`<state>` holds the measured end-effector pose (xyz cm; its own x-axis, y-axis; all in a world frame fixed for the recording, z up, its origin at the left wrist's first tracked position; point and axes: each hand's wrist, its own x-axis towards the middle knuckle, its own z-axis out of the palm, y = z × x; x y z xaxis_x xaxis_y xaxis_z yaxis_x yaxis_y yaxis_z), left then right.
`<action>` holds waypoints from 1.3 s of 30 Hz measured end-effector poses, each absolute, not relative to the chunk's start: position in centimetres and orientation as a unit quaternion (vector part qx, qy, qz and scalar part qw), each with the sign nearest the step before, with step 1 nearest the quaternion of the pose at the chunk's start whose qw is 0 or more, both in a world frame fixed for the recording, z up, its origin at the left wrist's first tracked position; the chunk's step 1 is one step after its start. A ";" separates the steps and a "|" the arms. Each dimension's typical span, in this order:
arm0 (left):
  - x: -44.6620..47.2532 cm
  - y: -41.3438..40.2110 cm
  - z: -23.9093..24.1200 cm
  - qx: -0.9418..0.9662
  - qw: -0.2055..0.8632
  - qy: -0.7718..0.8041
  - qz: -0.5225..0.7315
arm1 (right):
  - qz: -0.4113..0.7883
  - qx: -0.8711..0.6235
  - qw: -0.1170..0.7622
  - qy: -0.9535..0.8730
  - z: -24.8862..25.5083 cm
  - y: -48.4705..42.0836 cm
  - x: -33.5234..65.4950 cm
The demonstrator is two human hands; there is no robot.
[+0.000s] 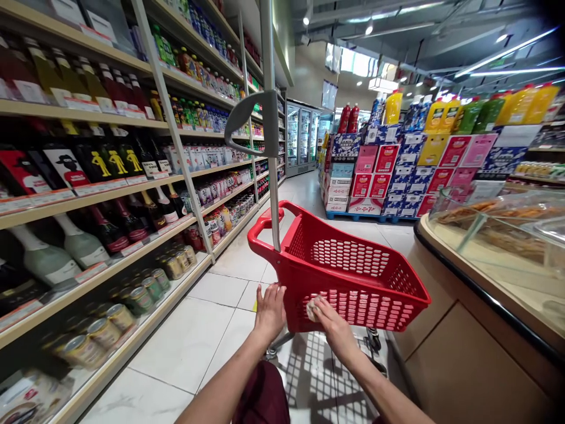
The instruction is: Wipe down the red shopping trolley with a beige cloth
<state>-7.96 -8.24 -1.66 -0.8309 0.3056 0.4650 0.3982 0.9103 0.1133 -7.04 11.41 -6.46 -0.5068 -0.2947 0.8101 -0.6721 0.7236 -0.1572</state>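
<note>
A red plastic shopping cart (304, 282) with perforated sides stands in front of me, its grey-handled metal pole (272, 194) rising at the left end. My left hand (270, 312) lies at the cart's lower left corner, fingers stretched upward and apart, seemingly touching the plastic. Against the perforated near side, my right hand (333, 324) presses a crumpled whitish cloth (312, 308) between its fingers and the cart. The cart's basket looks empty inside. Part of a caster wheel (373, 339) shows beneath it, over the holed shadow on the floor.
Shelves (200, 219) of bottles and cans run along the left. A curved counter (459, 318) with glass-covered baked goods stands close on the right. Behind the cart, stacked drink cartons (368, 176) sit on a blue pallet (353, 216). Glass-door fridges (302, 132) are farther back.
</note>
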 end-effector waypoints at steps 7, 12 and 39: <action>-8.5 -10.4 -0.7 -0.144 0.239 -0.956 -0.090 | 0.234 0.316 0.416 -0.820 -3.3 6.1 -9.7; -8.6 -11.8 -0.7 -0.127 0.249 -0.956 -0.087 | 0.229 0.349 0.408 -0.812 -3.3 5.1 -9.3; -13.0 -3.2 3.6 -0.250 0.279 -0.927 0.028 | 0.191 0.003 0.412 -0.891 -4.6 21.2 -8.3</action>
<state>-13.00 -3.18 3.64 -0.7194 0.4784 0.5036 0.4467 0.8738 -0.1919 -8.26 21.17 -4.63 -0.6606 0.1510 0.7354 -0.1634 0.9272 -0.3371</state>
